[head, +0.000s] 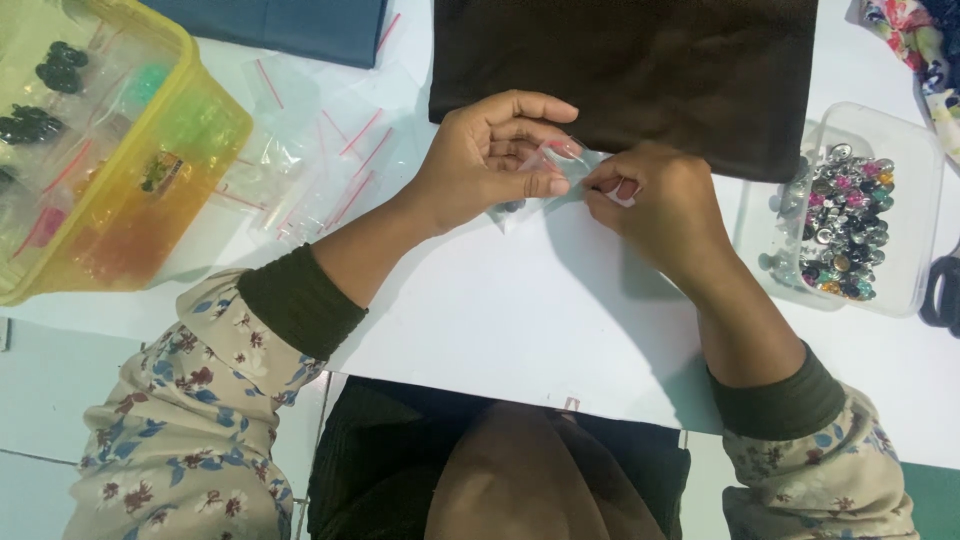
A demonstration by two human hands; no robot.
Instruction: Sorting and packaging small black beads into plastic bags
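Left hand [495, 155] and right hand [655, 205] meet, fingers curled and pinching.

A small clear plastic bag [545, 185] sits pinched between both hands; empty red-striped clear bags [320, 160] lie beside a yellow tub [215, 130].

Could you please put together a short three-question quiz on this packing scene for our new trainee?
1. True or false: both hands grip the same small clear zip bag.
2. Which container holds the mixed shiny coloured buttons? A) the yellow tub B) the clear tub C) neither
3. What lies loose on the white table between the yellow tub and the left hand?

Key:
1. True. The left hand and right hand pinch it from either side, above the table.
2. B. It stands to the right of the right hand.
3. A pile of empty clear bags with red strips.
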